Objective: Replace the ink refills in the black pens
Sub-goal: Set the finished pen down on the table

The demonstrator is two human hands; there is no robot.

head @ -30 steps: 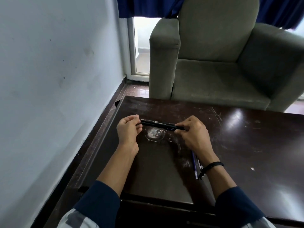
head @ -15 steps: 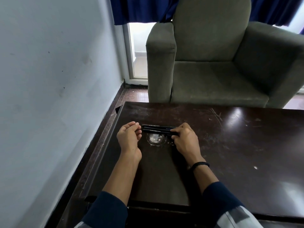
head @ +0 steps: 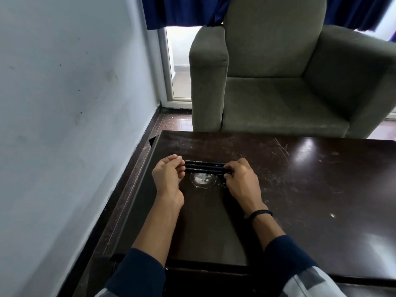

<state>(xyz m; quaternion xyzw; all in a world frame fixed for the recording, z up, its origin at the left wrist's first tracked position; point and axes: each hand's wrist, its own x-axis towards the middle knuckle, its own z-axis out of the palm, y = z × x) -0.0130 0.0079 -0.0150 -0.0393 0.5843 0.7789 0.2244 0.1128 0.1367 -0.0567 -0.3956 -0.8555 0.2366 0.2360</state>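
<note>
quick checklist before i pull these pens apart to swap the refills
1. Left end of the black pens held: ok, the left hand pinches it.
2. Right end held: ok, the right hand grips it.
3. Pens lined up side by side and level: ok.
4. Fresh refills within reach: cannot tell, none shows in this view.
5. Which pens already hold new refills: cannot tell.
6. Place to set parts down: ok, bare table lies to the right of the hands.
</note>
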